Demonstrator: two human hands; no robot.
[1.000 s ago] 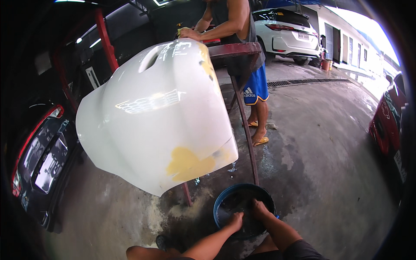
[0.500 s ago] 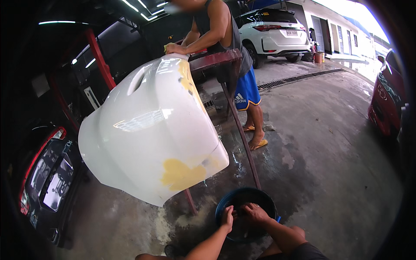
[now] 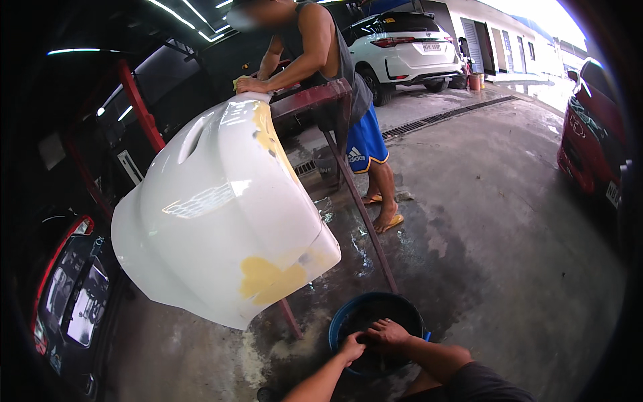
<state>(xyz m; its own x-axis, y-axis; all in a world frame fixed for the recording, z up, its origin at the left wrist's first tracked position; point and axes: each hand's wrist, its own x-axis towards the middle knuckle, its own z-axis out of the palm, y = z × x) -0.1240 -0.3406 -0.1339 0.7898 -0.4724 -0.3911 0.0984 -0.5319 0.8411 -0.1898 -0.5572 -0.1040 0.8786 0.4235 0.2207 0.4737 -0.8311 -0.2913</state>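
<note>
Both my hands are together over a dark basin with a blue rim (image 3: pixel 337 316), low in the view. My left hand (image 3: pixel 351 349) has its fingers curled in toward the right one. Bent down over the basin, my right hand (image 3: pixel 390 333) is closed too, its fingertips close to the left fingers. Whatever is between them is dark and too small to make out. The basin's inside looks dark. Ahead and left stands a glossy white car hood (image 3: pixel 201 221) with yellowish filler patches (image 3: pixel 271 280), resting on a dark red metal stand (image 3: pixel 368 238).
Across the hood, a co-worker in blue shorts (image 3: pixel 370 141) presses both hands (image 3: pixel 251 85) on its far edge. A white car (image 3: pixel 408 57) is parked behind, a dark red car (image 3: pixel 593 144) at right. A dark car part with red lights (image 3: pixel 77 295) stands left. A drain grate (image 3: pixel 449 115) crosses the floor.
My hands have drawn closer together over the basin, the left moving up to the right one. The whole scene has shifted slightly left as my head turned. The co-worker's hands stay on the hood.
</note>
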